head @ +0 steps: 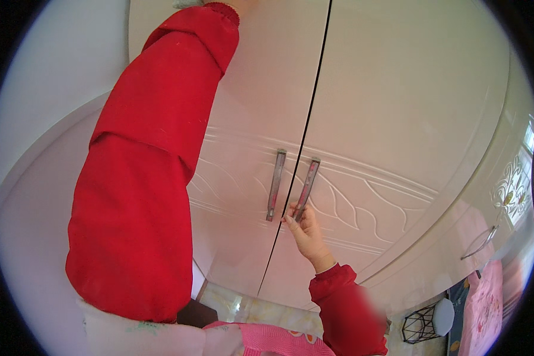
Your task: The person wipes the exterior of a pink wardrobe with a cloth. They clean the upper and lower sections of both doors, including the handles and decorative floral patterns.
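Observation:
A tall pale glossy wardrobe stands before me, its two doors (396, 93) meeting at a narrow dark gap. My right hand (308, 231) grips the lower end of the right door's metal bar handle (309, 182). The left door's matching handle (276, 184) is untouched beside it. My left arm, in a red sleeve (147, 155), reaches up along the left door. Only the wrist edge of my left hand (242, 5) shows at the top of the picture; its fingers are cut off. A greyish, partly hidden thing (187, 3) lies beside that wrist.
A white wall (58, 80) rises at the left. Marbled floor tiles (258, 310) show below the doors. At the lower right stand a black wire-frame stool or table (420, 325) and a pink cloth (483, 307). Another handle (478, 244) sits on the cabinet's right part.

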### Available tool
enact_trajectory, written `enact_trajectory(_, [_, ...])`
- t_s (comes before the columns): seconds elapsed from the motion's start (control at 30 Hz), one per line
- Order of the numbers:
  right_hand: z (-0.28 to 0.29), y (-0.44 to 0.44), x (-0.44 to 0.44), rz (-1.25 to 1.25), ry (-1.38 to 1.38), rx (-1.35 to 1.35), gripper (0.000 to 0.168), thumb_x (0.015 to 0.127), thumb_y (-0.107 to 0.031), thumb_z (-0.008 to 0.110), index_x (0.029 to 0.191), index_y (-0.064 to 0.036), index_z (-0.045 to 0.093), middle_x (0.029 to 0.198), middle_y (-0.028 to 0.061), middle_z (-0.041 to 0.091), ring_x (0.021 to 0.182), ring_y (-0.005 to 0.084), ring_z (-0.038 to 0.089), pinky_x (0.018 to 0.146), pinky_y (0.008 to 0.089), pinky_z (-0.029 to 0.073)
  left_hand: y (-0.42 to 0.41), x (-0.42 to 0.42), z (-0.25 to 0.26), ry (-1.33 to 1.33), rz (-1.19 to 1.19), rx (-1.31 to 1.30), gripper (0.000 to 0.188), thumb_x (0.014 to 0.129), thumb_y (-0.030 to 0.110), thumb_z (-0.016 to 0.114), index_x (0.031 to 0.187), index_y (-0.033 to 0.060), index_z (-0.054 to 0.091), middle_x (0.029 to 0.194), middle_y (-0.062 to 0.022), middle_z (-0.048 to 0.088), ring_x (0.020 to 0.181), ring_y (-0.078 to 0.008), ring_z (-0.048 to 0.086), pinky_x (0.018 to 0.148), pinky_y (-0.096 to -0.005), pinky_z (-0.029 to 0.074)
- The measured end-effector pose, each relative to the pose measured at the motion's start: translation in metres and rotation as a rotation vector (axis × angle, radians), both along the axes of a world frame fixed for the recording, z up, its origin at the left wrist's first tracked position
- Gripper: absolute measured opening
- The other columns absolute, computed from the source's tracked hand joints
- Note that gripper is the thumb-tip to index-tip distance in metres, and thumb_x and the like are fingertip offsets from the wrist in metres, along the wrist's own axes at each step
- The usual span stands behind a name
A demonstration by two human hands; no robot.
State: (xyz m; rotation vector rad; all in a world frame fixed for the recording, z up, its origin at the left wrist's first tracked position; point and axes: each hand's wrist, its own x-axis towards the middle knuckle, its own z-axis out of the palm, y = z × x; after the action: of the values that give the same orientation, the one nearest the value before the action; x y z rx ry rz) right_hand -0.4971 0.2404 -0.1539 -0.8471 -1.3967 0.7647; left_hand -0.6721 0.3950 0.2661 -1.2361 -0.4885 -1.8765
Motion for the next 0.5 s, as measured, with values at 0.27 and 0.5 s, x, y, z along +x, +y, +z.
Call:
enact_trajectory(0.27, [0.002,0.000,0.000,0.034,0.048,0.024,0.028,0.092,-0.004,0.054,0.117,-0.003,0.041,0.101,0.0033,0.048,0.094,0.0141,0.051,0.086,0.0302,0.044,0.000,-0.002,-0.027,0.077,-0.027,-0.035,0.037,0.084,0.031,0.059,0.101,-0.0008,0.049,0.092,-0.0252,0.056,0.089,-0.0427,0.052,0.079,-0.0502,0.041])
enact_trajectory(0.5, [-0.005,0.004,-0.001,-0.008,0.060,0.089,0.030,0.091,-0.004,0.055,0.118,-0.005,0.041,0.101,0.0030,0.046,0.095,0.0139,0.049,0.088,0.0316,0.045,0.002,-0.014,-0.113,0.291,-0.023,-0.145,0.042,0.075,0.032,0.067,0.107,0.0072,0.054,0.101,-0.0149,0.057,0.095,-0.0368,0.051,0.081,-0.0493,0.039])
